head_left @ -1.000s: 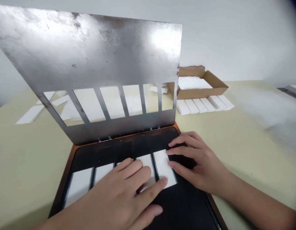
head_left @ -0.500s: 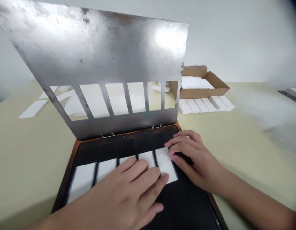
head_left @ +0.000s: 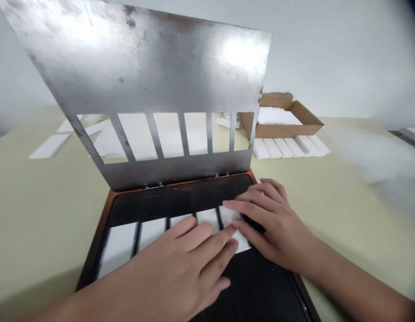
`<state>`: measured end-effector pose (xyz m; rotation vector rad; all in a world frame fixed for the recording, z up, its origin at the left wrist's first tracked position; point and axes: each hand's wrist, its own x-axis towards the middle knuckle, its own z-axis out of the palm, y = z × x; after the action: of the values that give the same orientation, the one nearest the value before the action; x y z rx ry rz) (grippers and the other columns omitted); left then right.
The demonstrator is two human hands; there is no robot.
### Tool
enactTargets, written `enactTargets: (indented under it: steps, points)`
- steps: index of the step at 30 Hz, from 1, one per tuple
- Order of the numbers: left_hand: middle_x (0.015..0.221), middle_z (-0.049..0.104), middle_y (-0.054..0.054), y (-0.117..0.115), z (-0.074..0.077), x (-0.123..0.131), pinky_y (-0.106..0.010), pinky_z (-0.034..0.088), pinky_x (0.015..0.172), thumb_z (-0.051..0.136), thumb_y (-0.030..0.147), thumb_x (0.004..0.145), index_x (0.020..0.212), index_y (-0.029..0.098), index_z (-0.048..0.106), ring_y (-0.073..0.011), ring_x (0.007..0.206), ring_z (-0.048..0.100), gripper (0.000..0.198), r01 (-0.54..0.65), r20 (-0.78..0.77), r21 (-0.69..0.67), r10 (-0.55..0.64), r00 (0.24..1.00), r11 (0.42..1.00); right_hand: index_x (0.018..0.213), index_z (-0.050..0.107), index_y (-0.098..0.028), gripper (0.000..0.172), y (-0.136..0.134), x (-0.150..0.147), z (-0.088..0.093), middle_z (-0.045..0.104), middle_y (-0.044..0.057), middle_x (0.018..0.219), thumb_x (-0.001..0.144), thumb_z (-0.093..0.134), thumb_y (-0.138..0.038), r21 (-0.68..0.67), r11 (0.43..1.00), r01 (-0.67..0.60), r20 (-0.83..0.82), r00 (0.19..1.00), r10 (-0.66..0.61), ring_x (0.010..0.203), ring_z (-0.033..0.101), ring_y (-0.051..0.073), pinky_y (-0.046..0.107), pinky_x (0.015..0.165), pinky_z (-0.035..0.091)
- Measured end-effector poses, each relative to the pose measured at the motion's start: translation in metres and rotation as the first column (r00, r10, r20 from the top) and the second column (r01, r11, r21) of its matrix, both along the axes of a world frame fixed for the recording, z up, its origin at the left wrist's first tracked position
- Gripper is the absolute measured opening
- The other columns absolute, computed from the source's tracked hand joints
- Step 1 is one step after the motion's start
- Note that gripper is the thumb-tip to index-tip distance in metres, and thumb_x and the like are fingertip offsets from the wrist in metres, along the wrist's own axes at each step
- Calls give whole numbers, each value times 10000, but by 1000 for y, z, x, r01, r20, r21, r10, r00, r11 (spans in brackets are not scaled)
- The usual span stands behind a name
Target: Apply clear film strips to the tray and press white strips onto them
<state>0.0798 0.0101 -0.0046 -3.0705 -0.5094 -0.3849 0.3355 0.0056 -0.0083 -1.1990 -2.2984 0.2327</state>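
Several white cards point(head_left: 120, 245) lie side by side in a row on a black bed point(head_left: 257, 286). My left hand point(head_left: 190, 264) reaches across the middle of the row, partly covering the cards, with its fingers stretched out. Its fingertips rest on the rightmost white card point(head_left: 242, 244). My right hand point(head_left: 271, 221) is at that card's right side, fingers apart, the index fingertip at its top edge and the thumb near my left fingertips. Behind the bed a hinged metal plate point(head_left: 173, 76) with a row of rectangular cut-outs stands raised.
A cardboard box point(head_left: 284, 130) with white sheets inside stands at the back right. In front of it is a row of white stacks point(head_left: 288, 147). Loose white pieces point(head_left: 50, 146) lie at the left on the pale table point(head_left: 348, 223). A grey object point(head_left: 408, 135) is at the far right.
My right index finger has moved left to the card's top edge. My left fingers have straightened and slid up the card slightly. The view has shifted a little.
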Motion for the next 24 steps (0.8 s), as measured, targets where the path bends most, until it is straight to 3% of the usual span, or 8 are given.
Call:
enactTargets:
  steps: [4, 10, 13, 18, 24]
  points:
    - [1311, 691, -80, 1, 1, 1, -452, 356, 949, 512, 407, 1106, 1397, 144, 640, -259, 1038, 586, 413, -3, 15, -3, 3, 1000, 1000, 1136, 761, -252, 182, -1, -1, 2, 747, 27, 1091, 1023, 632, -191, 64, 998, -5, 13, 1000, 4, 1043, 587, 225, 526, 1108, 372]
    - [1049, 651, -74, 5, 8, -1, -421, 415, 883, 542, 408, 1084, 1333, 196, 681, -256, 953, 577, 356, -38, 15, -46, 39, 999, 998, 1137, 760, -266, 188, -6, 3, 4, 775, 8, 1064, 1005, 659, -177, 104, 994, -36, 48, 998, 31, 1027, 604, 233, 556, 1138, 372]
    - [1167, 646, -109, 8, 12, -2, -422, 465, 890, 574, 403, 1062, 1311, 217, 692, -288, 1050, 586, 333, -54, 55, -96, 59, 997, 994, 1137, 755, -276, 191, -7, 5, 3, 784, 0, 1055, 1005, 655, -180, 109, 993, -50, 71, 997, 42, 1027, 614, 233, 556, 1155, 369]
    - [1525, 518, -158, 12, 11, -3, -554, 481, 1069, 623, 333, 1026, 1303, 241, 692, -380, 1384, 494, 300, -50, 96, -140, 64, 993, 989, 1156, 752, -270, 203, -7, 6, 1, 790, -11, 1042, 1009, 647, -177, 127, 990, -58, 77, 996, 48, 1017, 615, 228, 553, 1184, 343]
    - [1631, 435, -197, 14, 7, -5, -648, 473, 1120, 605, 361, 1042, 1374, 225, 659, -422, 1497, 427, 363, -43, 67, -129, 52, 996, 991, 1155, 759, -258, 197, -6, 6, 6, 798, -5, 1044, 1013, 645, -185, 118, 990, -77, 99, 993, 65, 1017, 636, 233, 542, 1153, 372]
